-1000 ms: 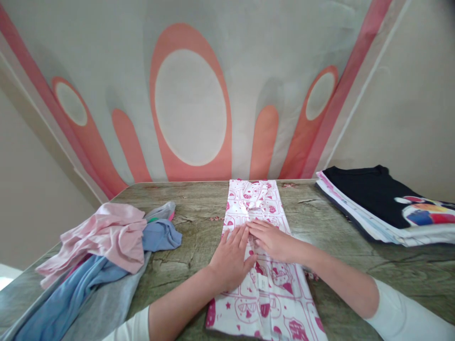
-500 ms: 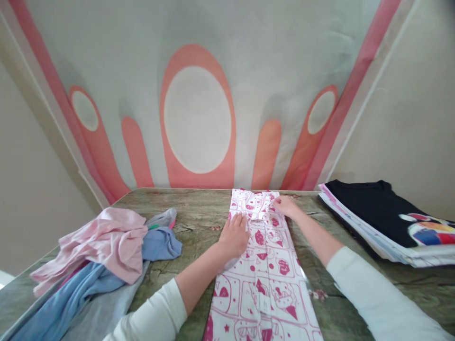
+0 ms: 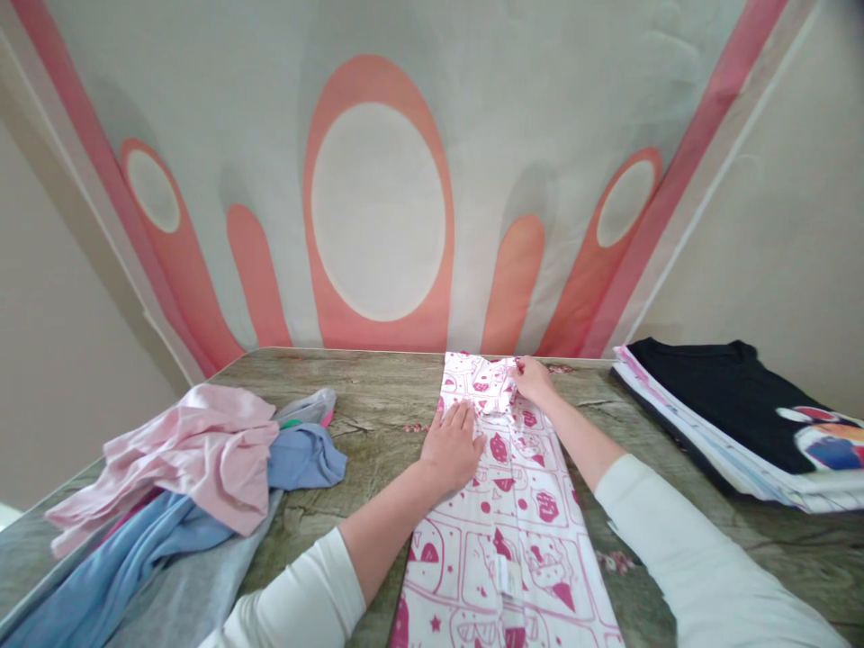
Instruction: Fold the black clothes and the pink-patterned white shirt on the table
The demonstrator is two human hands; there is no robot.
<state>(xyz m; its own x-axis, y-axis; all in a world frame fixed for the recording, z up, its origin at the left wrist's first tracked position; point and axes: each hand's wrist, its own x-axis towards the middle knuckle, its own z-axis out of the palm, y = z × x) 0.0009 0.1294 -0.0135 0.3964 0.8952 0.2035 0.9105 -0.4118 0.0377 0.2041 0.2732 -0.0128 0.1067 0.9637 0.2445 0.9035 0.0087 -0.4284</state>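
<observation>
A white garment with a pink cartoon print (image 3: pixel 499 522) lies in a long narrow strip, running from the table's far edge toward me. My left hand (image 3: pixel 454 447) rests flat on its left side near the far end, fingers stretched out and pressing the cloth. At the far right edge of the strip, my right hand (image 3: pixel 533 382) pinches a bunched bit of the same cloth between thumb and fingers. The fabric around that pinch is rumpled. A small pale label (image 3: pixel 508 576) shows lower down the middle of the strip.
Crumpled clothes lie in a heap on the left: a pink piece (image 3: pixel 195 450) on top, blue cloth (image 3: pixel 145 558) and grey cloth beneath. On the right is a folded stack topped by a black T-shirt (image 3: pixel 715 387). The wood-patterned table (image 3: pixel 378 382) meets a decorated wall behind.
My right hand has shifted slightly left with the pinched cloth, folding the far right edge inward. My left hand stays flat on the garment. The view has tilted a little.
</observation>
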